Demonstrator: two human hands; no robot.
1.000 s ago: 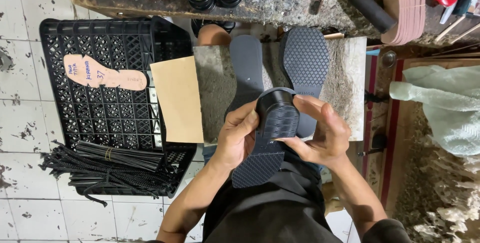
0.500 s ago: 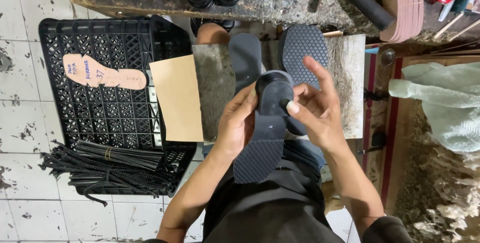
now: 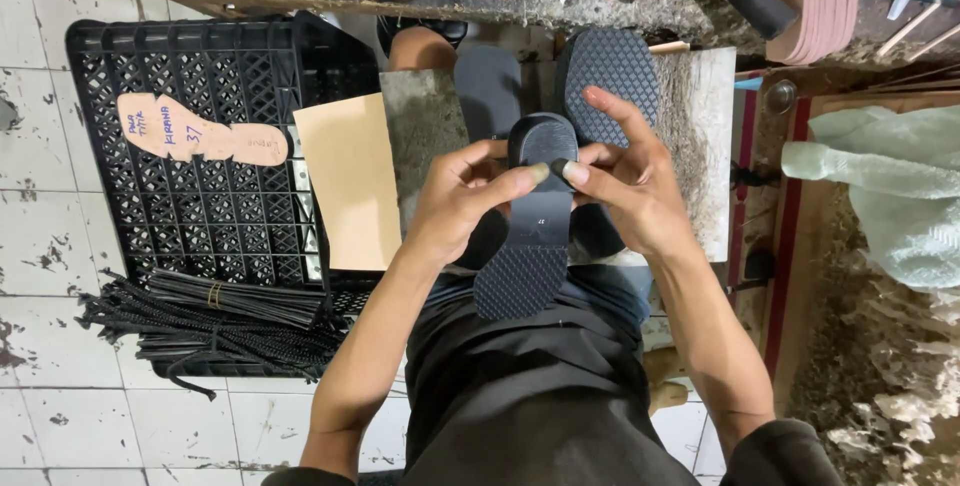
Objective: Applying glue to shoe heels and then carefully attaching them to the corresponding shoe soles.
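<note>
Both my hands hold a black rubber shoe sole (image 3: 528,256) over my lap, its textured toe end pointing toward me. My left hand (image 3: 462,201) grips its left side, thumb stretched across the raised heel. My right hand (image 3: 630,186) grips the right side, thumb meeting the left thumb on the heel block. A second black textured sole (image 3: 612,71) and a smooth dark grey sole (image 3: 487,86) lie on the stone work slab (image 3: 690,146) beyond my hands.
A black plastic crate (image 3: 210,196) stands on the left with a tan insole pattern (image 3: 200,136) on it. A tan card sheet (image 3: 350,181) leans beside it. A bundle of black straps (image 3: 220,326) lies on the tiled floor. A pale cloth (image 3: 880,196) sits right.
The sole has been turned so it points more straight toward me, and my thumbs have come together on its heel. My right fingers have risen off the sole's side.
</note>
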